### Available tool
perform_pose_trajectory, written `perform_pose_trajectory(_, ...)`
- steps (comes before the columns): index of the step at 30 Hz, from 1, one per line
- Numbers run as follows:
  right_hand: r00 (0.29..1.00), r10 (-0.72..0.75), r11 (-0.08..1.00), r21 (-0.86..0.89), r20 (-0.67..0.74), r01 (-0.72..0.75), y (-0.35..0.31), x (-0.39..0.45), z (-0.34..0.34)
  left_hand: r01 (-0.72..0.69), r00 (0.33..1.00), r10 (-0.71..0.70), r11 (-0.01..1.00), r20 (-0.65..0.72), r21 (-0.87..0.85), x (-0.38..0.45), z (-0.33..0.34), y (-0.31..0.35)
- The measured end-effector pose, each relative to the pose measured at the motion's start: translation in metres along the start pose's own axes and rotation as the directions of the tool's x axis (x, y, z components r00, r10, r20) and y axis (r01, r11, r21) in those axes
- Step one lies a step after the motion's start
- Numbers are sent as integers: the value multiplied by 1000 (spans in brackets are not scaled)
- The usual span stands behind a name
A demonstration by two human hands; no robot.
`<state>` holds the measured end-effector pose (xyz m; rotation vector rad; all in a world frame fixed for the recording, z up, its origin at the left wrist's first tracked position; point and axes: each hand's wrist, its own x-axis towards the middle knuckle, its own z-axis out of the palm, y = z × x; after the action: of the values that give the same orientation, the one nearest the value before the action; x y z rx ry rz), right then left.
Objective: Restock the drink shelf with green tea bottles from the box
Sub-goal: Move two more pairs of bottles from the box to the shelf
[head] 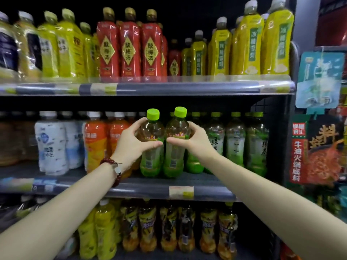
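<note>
Head view: mid-frame, the left hand (135,139) grips one upright bottle (151,147) and the right hand (189,140) grips another (174,145). Both touch side by side at the middle shelf (150,188) front edge, with the green tea row (234,141) just right and deeper in.

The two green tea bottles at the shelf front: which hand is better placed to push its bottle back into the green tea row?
Probably the right hand. Its bottle stands beside the green tea row; the left hand holds its bottle next to the orange bottles.
</note>
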<state>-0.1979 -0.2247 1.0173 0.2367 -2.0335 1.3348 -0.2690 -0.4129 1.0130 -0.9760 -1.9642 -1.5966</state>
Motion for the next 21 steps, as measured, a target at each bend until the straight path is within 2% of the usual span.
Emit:
perform_pose_trajectory(4,997,64,998,-7,31,-64,12,8,17,71,997,-71,995,-1,-69,6,-5,-22)
perform_pose_trajectory(8,979,201,976,-83,-18,-202,17,25,21,177,984,-176,964,19,-201,21,0,-36)
perform_pose_trajectory(12,952,303,951,-47,-37,-304,23,34,29,295,953,-303,911,17,-288,29,12,-45)
perform_pose_trajectory(14,948,315,948,-29,-57,-317,27,32,35,319,946,-319,894,52,-313,26,13,-54)
perform_pose_trajectory(17,947,307,951,-10,-94,-310,37,22,42,319,948,-303,906,103,-278,13,15,-71)
perform_pose_trajectory(21,949,294,946,-110,-117,-306,58,-3,51,299,952,-284,942,112,-149,3,19,-78)
